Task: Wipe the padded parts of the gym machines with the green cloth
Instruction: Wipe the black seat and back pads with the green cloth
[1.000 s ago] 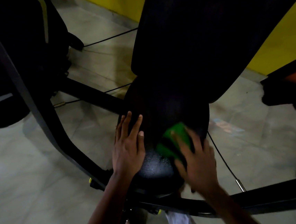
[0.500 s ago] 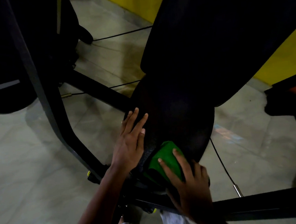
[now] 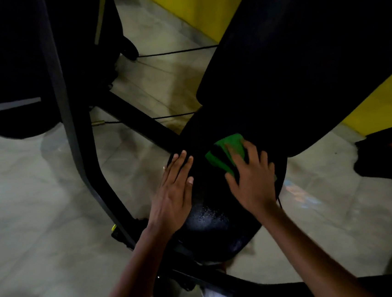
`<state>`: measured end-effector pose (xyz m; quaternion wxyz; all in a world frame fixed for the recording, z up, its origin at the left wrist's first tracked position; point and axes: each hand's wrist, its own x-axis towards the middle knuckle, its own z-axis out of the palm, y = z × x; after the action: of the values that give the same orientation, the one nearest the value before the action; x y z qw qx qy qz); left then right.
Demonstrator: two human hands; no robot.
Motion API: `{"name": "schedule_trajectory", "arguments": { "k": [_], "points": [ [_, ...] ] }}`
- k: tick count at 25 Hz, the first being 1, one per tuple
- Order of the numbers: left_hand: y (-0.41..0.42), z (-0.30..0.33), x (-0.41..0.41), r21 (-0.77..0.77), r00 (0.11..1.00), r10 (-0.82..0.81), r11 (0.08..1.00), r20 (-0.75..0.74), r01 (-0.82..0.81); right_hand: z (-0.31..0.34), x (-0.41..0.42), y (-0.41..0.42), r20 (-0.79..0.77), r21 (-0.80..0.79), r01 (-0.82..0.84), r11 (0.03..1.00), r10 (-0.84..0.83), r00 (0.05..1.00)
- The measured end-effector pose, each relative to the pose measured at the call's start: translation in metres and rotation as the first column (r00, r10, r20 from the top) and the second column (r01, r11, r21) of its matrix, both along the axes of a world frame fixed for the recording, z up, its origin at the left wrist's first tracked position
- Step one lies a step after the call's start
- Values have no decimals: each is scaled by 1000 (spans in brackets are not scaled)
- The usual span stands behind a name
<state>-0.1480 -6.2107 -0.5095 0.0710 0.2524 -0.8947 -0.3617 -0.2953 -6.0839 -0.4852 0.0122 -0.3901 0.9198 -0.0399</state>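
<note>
- A single head-worn view is given, aimed steeply down and forward from close above the padded seat [image 3: 211, 218].
- The floor [image 3: 40, 211] is seen from 6 to 12 o'clock.

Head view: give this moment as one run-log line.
step: wiping seat pad | right hand: presses green cloth near backrest pad | left hand: flat on seat pad

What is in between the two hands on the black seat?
In the head view, only a bare strip of the black seat pad lies between the left hand and the right hand; the green cloth is under the right hand's fingers.
</note>
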Motion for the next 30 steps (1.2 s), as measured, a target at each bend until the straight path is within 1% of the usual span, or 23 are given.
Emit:
{"name": "schedule_trajectory", "arguments": {
  "k": [3, 5, 11, 13, 14, 16, 19, 21, 23, 25, 26, 29, 30],
  "points": [
    [-3, 4, 1, 25, 1000, -14, 1000, -11, 14, 8, 39, 31, 65, -44, -150, 988, 152, 986],
    [-10, 7, 0, 25, 999, -35, 999, -16, 36, 10, 44, 44, 124, -76, -192, 978, 200, 972],
    [-42, 5, -26, -88, 992, -120, 989, -46, 116, 10, 26, 35, 175, -88, -131, 988, 145, 974],
    [-59, 0, -48, -157, 971, -230, 963, -61, 218, 11, 33, 40, 197, -101, -107, 989, 125, 972],
    [-68, -2, -62, -198, 947, -317, 933, -55, 301, 12, 40, 44, 207, -111, -91, 990, 112, 972],
    [-85, -4, -94, -243, 870, -493, 841, 24, 483, 13, 56, 50, 225, -126, -67, 990, 94, 970],
    [-107, -13, -137, -263, 691, -700, 642, 183, 720, 16, 74, 54, 238, -120, -60, 991, 88, 967],
    [-117, -20, -154, -293, 588, -771, 520, 243, 802, 16, 76, 51, 225, -97, -61, 993, 81, 971],
    [-126, -25, -164, -327, 528, -811, 442, 253, 835, 14, 70, 44, 226, -88, -42, 995, 61, 972],
    [-132, -30, -170, -374, 494, -834, 388, 246, 842, 12, 63, 34, 213, -86, -15, 996, 33, 976],
    [-136, -32, -172, -388, 491, -838, 381, 240, 839, 12, 60, 27, 200, -82, 4, 997, 12, 980],
    [-150, -37, -185, -338, 506, -832, 420, 228, 842, 10, 41, -7, 134, -57, 43, 997, -35, 990],
    [-153, -37, -190, -302, 490, -838, 416, 241, 858, 7, 30, -22, 125, -43, 43, 998, -37, 991]
  ]
}}
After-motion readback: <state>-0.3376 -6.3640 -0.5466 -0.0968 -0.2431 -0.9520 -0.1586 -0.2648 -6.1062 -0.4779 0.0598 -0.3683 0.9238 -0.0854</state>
